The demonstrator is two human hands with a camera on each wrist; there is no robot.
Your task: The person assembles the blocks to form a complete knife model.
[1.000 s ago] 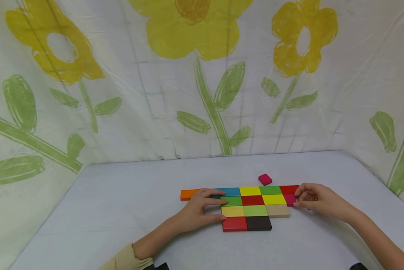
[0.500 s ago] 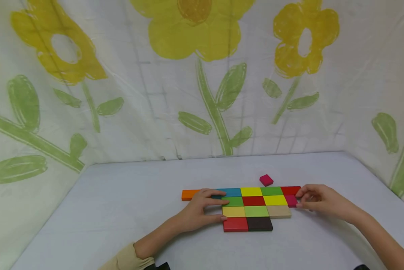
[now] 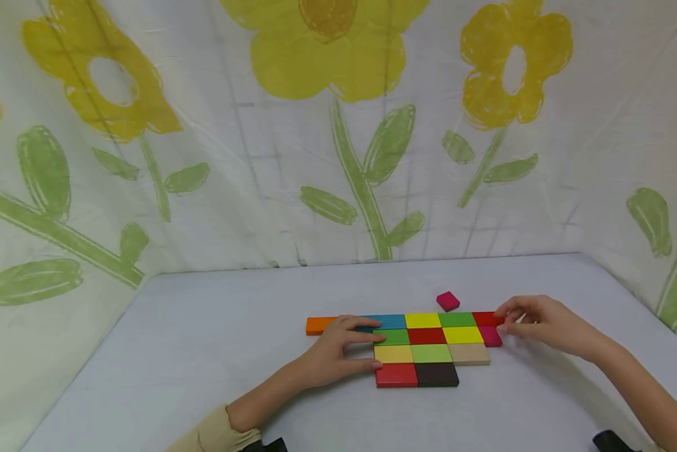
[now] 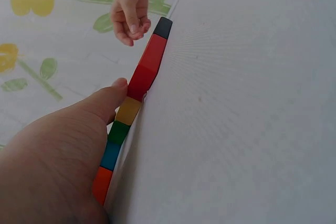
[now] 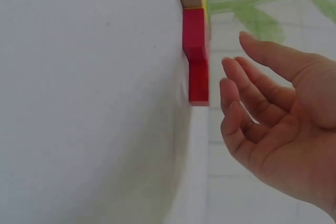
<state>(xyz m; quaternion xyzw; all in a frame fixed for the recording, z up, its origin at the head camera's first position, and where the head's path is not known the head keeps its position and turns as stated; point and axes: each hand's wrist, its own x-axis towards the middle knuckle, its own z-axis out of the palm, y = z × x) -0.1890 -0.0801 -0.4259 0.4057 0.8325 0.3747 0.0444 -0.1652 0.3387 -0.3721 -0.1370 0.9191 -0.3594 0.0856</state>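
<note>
Flat coloured blocks lie in four stepped rows on the table. The back row runs from an orange block (image 3: 318,326) to a red block (image 3: 485,319); the row before it ends in a small magenta block (image 3: 491,337). A plain wooden block (image 3: 470,354) ends the third row, while a bright red block (image 3: 396,376) and a black block (image 3: 438,375) form the front one. My left hand (image 3: 333,355) rests at the rows' left ends, fingers extended over the blocks. My right hand (image 5: 283,114), fingers loosely bent and holding nothing, is just above the right ends.
A second small magenta block (image 3: 448,301) lies loose behind the back row. White cloth covers the table (image 3: 203,351). A hanging sheet with painted flowers (image 3: 259,188) encloses the back and sides.
My right hand has lifted off the small magenta block at the row's end and moved slightly up and away. The left hand stays in place.
</note>
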